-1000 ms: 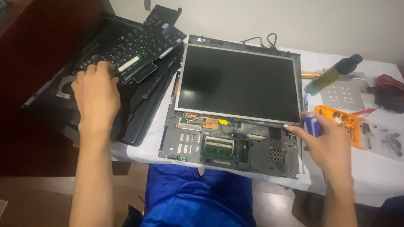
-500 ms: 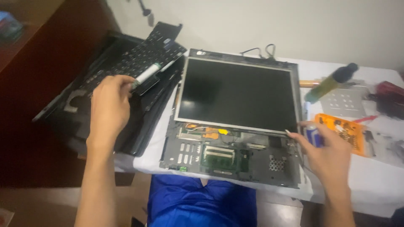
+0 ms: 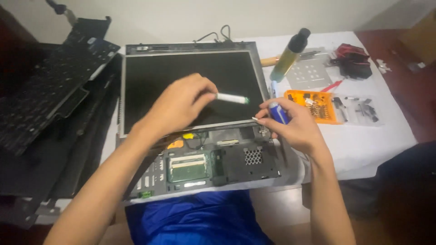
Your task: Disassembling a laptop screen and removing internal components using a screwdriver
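Gripping white tube (image 3: pixel 231 98), left hand (image 3: pixel 179 106); right hand (image 3: pixel 290 124) clasps blue screwdriver (image 3: pixel 277 111); orange tray (image 3: pixel 318 106) holds screws.

A plain pale wall (image 3: pixel 181 18) stood behind the table (image 3: pixel 363 140), which was covered with a white cloth. To the right, the floor (image 3: pixel 408 81) was dark reddish-brown. The light was soft and even, without strong shadows.

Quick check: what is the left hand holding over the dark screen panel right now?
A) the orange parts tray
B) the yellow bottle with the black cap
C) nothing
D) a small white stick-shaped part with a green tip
D: the left hand pinches a small white stick with a green tip above the screen panel.
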